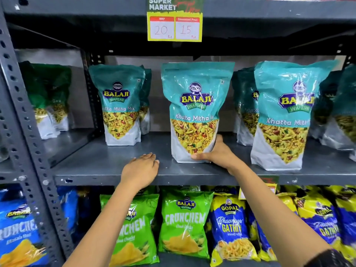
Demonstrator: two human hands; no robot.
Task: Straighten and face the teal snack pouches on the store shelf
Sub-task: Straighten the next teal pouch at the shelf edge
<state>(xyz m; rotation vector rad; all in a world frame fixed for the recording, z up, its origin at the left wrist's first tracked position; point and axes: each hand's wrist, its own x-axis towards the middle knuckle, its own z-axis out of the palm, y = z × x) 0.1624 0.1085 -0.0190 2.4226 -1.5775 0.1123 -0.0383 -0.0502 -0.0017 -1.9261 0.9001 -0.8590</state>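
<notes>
Three teal snack pouches stand upright and face forward on the grey metal shelf [107, 170]. The middle pouch [194, 105] stands near the front edge, and my right hand [213, 153] grips its lower right corner, thumb across the front. The left pouch [120, 105] stands further back, with another pouch behind it. The right pouch [283, 116] stands at the front, with more teal pouches [244, 106] behind and beside it. My left hand [140, 168] rests flat on the shelf's front edge, fingers together, left of the middle pouch and holding nothing.
Dark green pouches [50, 99] stand in the bay at far left behind a perforated upright [21, 116]. A yellow price tag [174, 26] hangs from the shelf above. Below are green bags [183, 224], blue bags [17, 232] and blue-yellow bags [229, 230].
</notes>
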